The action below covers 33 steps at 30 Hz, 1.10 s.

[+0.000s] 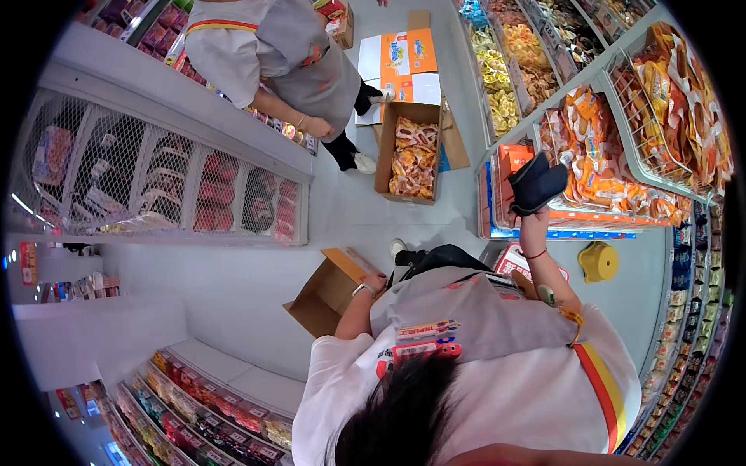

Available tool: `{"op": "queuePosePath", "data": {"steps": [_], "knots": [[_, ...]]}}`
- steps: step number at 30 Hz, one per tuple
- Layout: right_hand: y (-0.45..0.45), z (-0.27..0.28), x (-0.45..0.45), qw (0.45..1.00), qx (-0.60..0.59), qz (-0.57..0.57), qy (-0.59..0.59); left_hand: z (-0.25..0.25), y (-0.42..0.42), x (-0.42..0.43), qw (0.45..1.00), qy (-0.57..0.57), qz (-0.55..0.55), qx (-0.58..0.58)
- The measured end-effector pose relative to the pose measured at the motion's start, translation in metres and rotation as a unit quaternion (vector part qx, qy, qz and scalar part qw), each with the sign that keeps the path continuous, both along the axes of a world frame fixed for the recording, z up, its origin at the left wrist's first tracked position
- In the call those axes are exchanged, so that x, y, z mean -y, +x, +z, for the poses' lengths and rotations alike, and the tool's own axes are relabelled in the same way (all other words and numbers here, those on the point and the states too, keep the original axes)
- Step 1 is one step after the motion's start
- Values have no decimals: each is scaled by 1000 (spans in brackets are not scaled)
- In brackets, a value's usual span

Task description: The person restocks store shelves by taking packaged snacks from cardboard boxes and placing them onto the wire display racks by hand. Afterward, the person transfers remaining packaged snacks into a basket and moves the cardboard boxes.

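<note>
My left hand (374,283) grips the edge of an open cardboard box (317,304) on the floor at my left; its bare brown inside shows. My right hand (531,220) is raised on the right, fingers wrapped round a dark folded object (538,185), whose kind I cannot make out. Just beyond that object lie orange snack bags (590,167) in a wire basket. Below the hand runs the edge of a stack of blue and orange boxes (497,221).
A carton of orange snack packs (416,159) stands ahead on the floor, beside flattened cardboard (400,58). A co-worker in a grey apron (307,78) stands at upper left. A yellow stool (597,262) is at right. Mesh-fronted shelving (163,175) lines the left.
</note>
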State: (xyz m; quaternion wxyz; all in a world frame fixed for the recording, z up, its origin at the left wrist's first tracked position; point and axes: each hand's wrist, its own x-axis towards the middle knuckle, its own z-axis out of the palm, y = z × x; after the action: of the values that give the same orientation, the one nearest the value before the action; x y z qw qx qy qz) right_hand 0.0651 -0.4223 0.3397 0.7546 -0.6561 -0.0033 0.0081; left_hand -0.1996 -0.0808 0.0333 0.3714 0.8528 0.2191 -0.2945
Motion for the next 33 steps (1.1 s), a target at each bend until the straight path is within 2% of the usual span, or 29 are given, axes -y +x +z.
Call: {"op": "queuePosePath", "data": {"steps": [1,2,3,5,6,8,9,11,13,15,16,17,19,21,22,23,24,25,26,27,28,29,30,31,33], "knots": [[-3,16,-6,988,118,-15,-98,7,-7,-2,998,-31,39,-34],[6,16,-4,988,114,-12,-100,15,-16,-4,993,-62,77,-70],[24,12,3,997,58,0,-57,20,-26,-5,992,-64,79,-76],[62,11,11,998,-43,27,26,28,-29,-4,988,-4,122,-93],[66,23,2,998,-42,34,22,38,-28,-3,989,-28,116,-87],[62,43,-26,998,46,11,40,39,-21,-1,985,-41,146,-78],[53,48,-39,996,68,49,8,42,-21,-2,982,-49,169,-69],[55,17,-50,986,102,106,-75,43,-12,-3,987,-33,151,-43],[75,15,-58,994,-49,62,-82,36,-7,-2,989,-47,136,-34],[81,17,-66,996,37,20,-81,29,2,2,994,-9,110,-11],[74,15,-74,996,68,47,-44,25,5,5,996,31,78,8],[56,28,-91,995,63,52,-53,28,7,7,996,27,87,-1],[50,12,-91,987,12,148,-63,40,10,10,992,-7,122,14],[63,-9,-85,987,-83,130,-49,-3,-7,7,986,-35,165,11],[66,-27,-86,989,-94,107,-50,-19,-17,4,978,-60,197,11],[61,-41,-86,982,-127,115,-79,-15,-22,-1,976,-59,208,-1],[55,-56,-85,975,-159,120,-104,-12,-28,-7,966,-105,237,4],[51,-73,-78,975,-180,116,-60,-19,-34,-16,974,-77,209,-53],[50,-100,-67,970,-233,62,-14,-29,-43,-24,977,-47,177,-110],[40,-102,-67,970,-211,82,-89,-49,-55,-30,962,-1,217,-165],[31,-101,-68,963,-188,100,-163,-67,-60,-42,953,-8,226,-200],[21,-144,-41,943,-204,178,-195,-81,-71,-50,942,-16,232,-242],[3,-160,-37,914,-250,146,-285,-107,-85,-59,945,-16,209,-250],[-11,-175,-28,898,-293,128,-303,-136,-95,-68,939,16,182,-292],[-40,-191,-11,874,-395,56,-278,-157,-85,-86,931,44,126,-341]]}}
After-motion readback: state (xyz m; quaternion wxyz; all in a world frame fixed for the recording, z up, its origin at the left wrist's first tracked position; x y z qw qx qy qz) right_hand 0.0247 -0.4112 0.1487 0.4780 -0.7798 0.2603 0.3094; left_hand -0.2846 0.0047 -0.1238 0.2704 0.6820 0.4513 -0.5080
